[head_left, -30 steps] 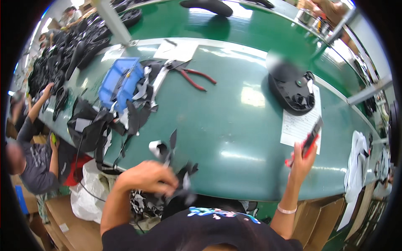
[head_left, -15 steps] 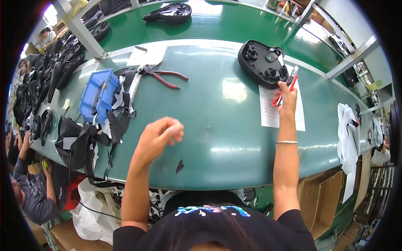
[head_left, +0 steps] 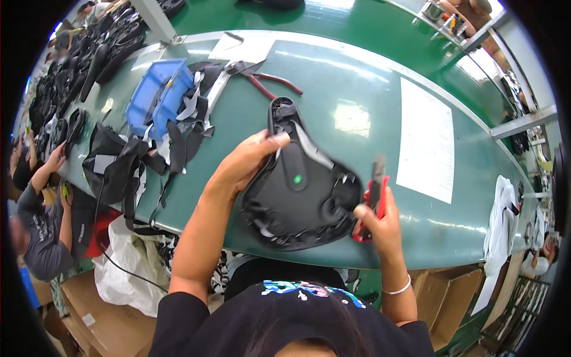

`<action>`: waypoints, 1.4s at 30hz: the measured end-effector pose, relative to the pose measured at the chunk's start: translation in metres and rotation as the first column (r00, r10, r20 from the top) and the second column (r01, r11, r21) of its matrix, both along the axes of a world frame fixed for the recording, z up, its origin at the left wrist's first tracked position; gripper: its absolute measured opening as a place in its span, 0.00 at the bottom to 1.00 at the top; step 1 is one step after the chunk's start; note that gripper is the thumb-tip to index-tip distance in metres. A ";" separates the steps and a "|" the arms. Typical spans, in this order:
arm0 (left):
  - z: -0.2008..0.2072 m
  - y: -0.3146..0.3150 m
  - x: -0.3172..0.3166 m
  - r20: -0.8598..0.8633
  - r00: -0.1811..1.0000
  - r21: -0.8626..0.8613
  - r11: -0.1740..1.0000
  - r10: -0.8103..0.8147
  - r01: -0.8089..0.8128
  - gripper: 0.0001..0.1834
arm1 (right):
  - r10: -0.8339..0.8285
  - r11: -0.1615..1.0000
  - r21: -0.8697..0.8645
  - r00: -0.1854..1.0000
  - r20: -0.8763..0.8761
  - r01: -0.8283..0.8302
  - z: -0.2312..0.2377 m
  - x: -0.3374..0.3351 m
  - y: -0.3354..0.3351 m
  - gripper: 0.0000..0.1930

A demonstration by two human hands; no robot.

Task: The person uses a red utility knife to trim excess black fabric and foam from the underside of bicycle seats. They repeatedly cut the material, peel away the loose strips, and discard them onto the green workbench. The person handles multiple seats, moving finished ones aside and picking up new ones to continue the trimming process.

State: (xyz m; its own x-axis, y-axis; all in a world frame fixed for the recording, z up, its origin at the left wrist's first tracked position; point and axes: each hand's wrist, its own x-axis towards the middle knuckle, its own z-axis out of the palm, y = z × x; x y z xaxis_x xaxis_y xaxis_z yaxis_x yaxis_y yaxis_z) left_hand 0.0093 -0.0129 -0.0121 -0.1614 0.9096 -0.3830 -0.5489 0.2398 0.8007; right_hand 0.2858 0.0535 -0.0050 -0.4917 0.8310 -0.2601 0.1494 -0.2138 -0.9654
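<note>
A black bicycle saddle (head_left: 285,208) lies with its hollow underside up near the table's front edge, its narrow nose pointing away from me. My left hand (head_left: 247,157) is closed round the saddle's left side by the nose, thumb on the rim. My right hand (head_left: 380,220) is wrapped round red-handled pliers (head_left: 378,190), jaws up, beside the saddle's right rear corner. The thumb lies close to the rim; whether it touches, I cannot tell. Beyond the nose lie red-handled pincers (head_left: 276,80) on the green table.
A blue bin (head_left: 156,95) and black and grey scraps (head_left: 178,143) lie to the left, with piled saddles (head_left: 77,65) behind. A printed sheet (head_left: 425,140) lies at right, white covers (head_left: 501,217) at the right edge. A person (head_left: 47,226) works at far left; a cardboard box (head_left: 446,297) stands below.
The saddle has come from the far right to in front of me, nose turned away. My left hand has taken hold of it. My right hand has drawn back with the pliers; the view has shifted.
</note>
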 end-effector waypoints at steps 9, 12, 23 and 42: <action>0.053 0.011 -0.006 -0.434 0.890 -0.096 0.990 -0.139 0.107 0.24 | 0.205 0.227 0.802 0.832 0.516 -0.553 0.036 0.017 0.022 0.27; 0.059 0.028 -0.004 -0.547 0.813 -0.124 0.979 -0.201 0.159 0.23 | 0.075 -0.092 0.683 0.679 0.730 -0.724 0.058 0.004 0.039 0.28; 0.042 -0.032 0.009 -0.594 0.795 -0.105 0.967 0.126 -0.232 0.16 | 0.128 0.837 0.381 0.817 0.562 -0.392 0.020 0.036 -0.098 0.30; 0.021 -0.056 0.035 -0.953 -0.259 0.216 0.951 0.157 -0.220 0.24 | -0.111 0.990 0.072 0.981 -0.158 0.124 0.013 -0.034 0.003 0.18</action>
